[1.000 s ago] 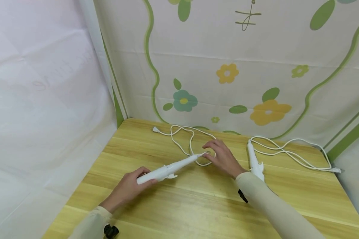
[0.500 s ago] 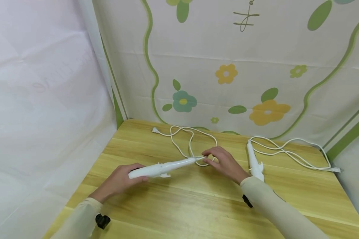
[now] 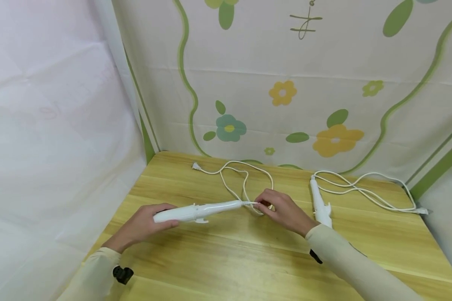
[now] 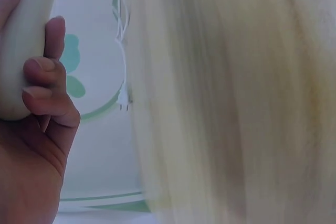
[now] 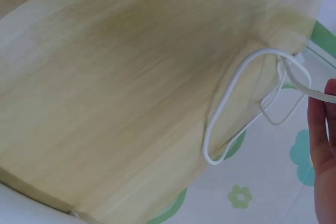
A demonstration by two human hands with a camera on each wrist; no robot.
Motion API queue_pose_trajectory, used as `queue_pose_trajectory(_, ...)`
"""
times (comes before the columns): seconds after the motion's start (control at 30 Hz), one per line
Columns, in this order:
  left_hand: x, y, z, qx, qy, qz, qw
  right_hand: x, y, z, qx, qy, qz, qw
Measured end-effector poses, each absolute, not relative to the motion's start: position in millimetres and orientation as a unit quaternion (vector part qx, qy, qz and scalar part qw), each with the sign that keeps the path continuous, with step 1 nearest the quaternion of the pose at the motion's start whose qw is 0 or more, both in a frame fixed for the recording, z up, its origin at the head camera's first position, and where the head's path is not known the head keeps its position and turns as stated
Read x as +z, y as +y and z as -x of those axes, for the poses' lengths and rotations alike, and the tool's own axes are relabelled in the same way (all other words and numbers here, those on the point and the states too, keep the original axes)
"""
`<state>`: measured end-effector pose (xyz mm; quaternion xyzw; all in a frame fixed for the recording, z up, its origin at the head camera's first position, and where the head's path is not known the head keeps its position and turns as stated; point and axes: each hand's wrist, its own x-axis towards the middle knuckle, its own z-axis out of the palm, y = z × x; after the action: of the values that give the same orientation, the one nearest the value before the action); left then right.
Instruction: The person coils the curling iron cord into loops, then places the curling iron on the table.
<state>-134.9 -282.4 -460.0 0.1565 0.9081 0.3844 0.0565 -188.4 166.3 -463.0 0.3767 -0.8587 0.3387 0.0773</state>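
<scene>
In the head view my left hand [image 3: 145, 221] grips the thick end of a white curling iron [image 3: 211, 209], held nearly level above the table. A small lever sticks out from its middle. The left wrist view shows the fingers [image 4: 50, 72] curled round the smooth white body. At the iron's narrow end, my right hand [image 3: 282, 211] pinches its white power cord [image 3: 256, 168] between thumb and fingers. The right wrist view catches only part of that hand, at the right edge, with the cord [image 5: 231, 87] looping away from it.
A second white curling iron [image 3: 321, 205] lies at the right, partly hidden by the right sleeve. Its cord loops towards a plug [image 3: 422, 211] near the table's right edge. The first cord's plug [image 3: 196, 166] lies at the back left. A flowered cloth [image 3: 248, 104] hangs behind the table.
The left hand and curling iron have moved left, and the iron has turned closer to level. My right hand has come slightly nearer, still pinching the cord, whose loops have shifted.
</scene>
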Motion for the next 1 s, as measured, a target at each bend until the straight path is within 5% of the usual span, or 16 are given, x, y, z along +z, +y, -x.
queue_pose_trajectory(1.0,-417,-272,182,0.358,0.907,-0.223,-0.009,-458,186,183,0.365,-0.850,-0.329,0.191)
